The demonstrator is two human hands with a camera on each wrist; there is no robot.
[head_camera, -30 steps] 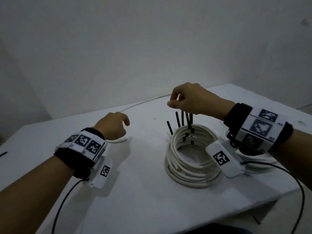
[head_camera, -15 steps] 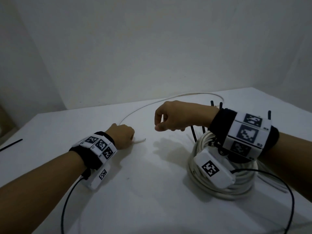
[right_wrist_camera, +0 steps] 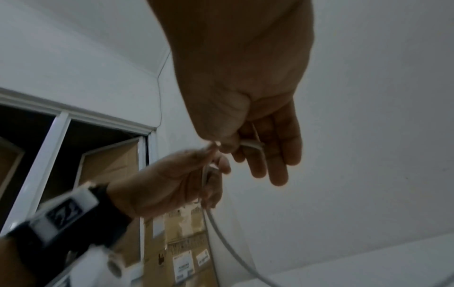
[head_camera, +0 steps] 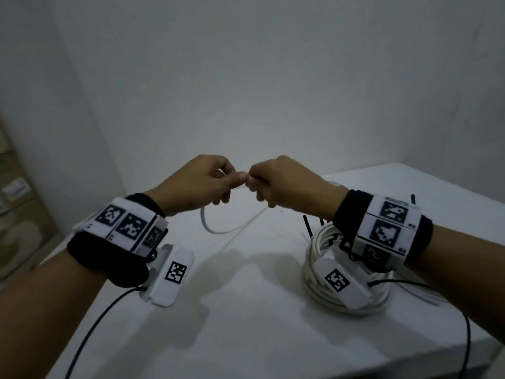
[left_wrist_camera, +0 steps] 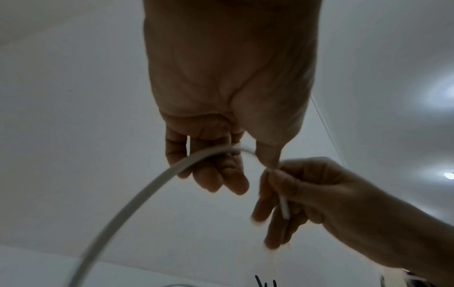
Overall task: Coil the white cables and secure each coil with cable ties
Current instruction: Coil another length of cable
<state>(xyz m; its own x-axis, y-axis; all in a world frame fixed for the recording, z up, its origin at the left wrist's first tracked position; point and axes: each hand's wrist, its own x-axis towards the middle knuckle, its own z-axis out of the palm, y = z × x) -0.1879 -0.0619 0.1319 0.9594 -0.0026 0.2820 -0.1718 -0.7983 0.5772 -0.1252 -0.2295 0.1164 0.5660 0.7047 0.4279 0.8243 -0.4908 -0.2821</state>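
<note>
Both hands are raised above the white table (head_camera: 246, 310) and meet at their fingertips. My left hand (head_camera: 232, 181) pinches a loose white cable (head_camera: 218, 230), which hangs in a loop below the hands and runs back onto the table. My right hand (head_camera: 252, 184) grips the same cable close to its end. In the left wrist view the cable (left_wrist_camera: 137, 200) passes through the left hand's fingers (left_wrist_camera: 213, 174) and its end (left_wrist_camera: 283, 207) sticks out of the right hand's fist. A stack of coiled white cables (head_camera: 322, 242) with black cable ties (head_camera: 308, 227) standing up lies under my right wrist.
Thin white strips (head_camera: 418, 296) lie on the table right of the coils. Black leads (head_camera: 90, 332) trail from both wrist cameras. Cardboard boxes (head_camera: 16, 214) stand at the left beyond the table. The wall is close behind the table.
The left hand has lifted the cable off the table. The right hand has moved left, away from the coils, and taken hold of the cable beside the left hand.
</note>
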